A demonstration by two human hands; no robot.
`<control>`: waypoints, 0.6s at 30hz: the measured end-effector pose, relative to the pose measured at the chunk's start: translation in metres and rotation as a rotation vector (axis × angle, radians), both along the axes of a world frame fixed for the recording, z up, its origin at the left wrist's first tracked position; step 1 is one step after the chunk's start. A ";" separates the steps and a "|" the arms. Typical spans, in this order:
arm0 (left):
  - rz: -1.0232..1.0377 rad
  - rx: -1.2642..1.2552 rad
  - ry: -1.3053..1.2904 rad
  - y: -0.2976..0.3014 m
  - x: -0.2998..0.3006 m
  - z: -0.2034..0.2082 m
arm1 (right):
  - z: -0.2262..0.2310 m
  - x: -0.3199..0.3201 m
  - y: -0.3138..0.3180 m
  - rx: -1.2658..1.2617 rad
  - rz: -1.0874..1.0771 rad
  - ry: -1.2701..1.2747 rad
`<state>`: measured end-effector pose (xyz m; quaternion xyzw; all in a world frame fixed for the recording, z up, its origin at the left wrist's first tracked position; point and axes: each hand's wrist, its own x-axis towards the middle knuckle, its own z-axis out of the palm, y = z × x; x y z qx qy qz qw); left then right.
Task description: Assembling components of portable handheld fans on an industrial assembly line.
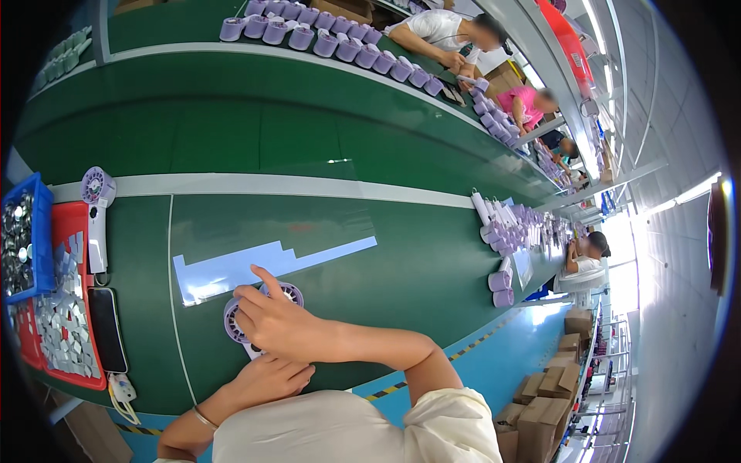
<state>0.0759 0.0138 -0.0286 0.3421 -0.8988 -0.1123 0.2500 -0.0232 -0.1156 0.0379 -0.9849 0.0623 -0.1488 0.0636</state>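
A handheld fan (pixel 231 327) with a purple ring and a white handle lies in front of me on the green bench. My right hand (pixel 272 324) bends over its head, one finger stretched toward the blue strip beyond. Purple grille parts show on both sides of that hand; whether they belong to one fan or two I cannot tell. Below it, my left hand (pixel 268 378) curls at the handle, mostly covering it. Just past the fingers lies a pale blue stepped strip (pixel 239 268) under a clear sheet (pixel 309 220). What lies under my right palm is hidden.
On the left are a red tray (pixel 96 363) of small silver pieces, a blue bin (pixel 45 231) of shiny parts, a phone (pixel 108 328) and another fan (pixel 97 228). More purple fans (pixel 502 285) stand at right. Co-workers sit across the line. Cardboard boxes (pixel 540 424) line the floor.
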 end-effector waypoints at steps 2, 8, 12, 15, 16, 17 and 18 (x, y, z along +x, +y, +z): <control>-0.001 -0.015 -0.035 0.001 0.000 -0.003 | -0.003 0.001 -0.002 0.010 0.035 -0.006; 0.032 -0.048 0.046 0.013 -0.007 -0.036 | 0.001 0.005 0.003 0.133 0.008 0.126; -0.006 -0.178 0.353 0.004 -0.014 -0.029 | 0.004 -0.010 0.022 0.202 -0.136 0.010; 0.034 -0.202 0.496 0.001 -0.007 -0.016 | -0.013 -0.041 0.028 0.180 -0.291 -0.348; 0.101 -0.258 0.503 0.003 0.006 -0.009 | -0.027 -0.053 0.023 0.232 -0.382 -0.495; 0.138 -0.306 0.512 0.004 0.023 0.001 | -0.041 -0.065 0.019 0.284 -0.505 -0.641; 0.257 -0.310 0.582 0.010 0.043 0.011 | -0.044 -0.074 0.016 0.333 -0.654 -0.682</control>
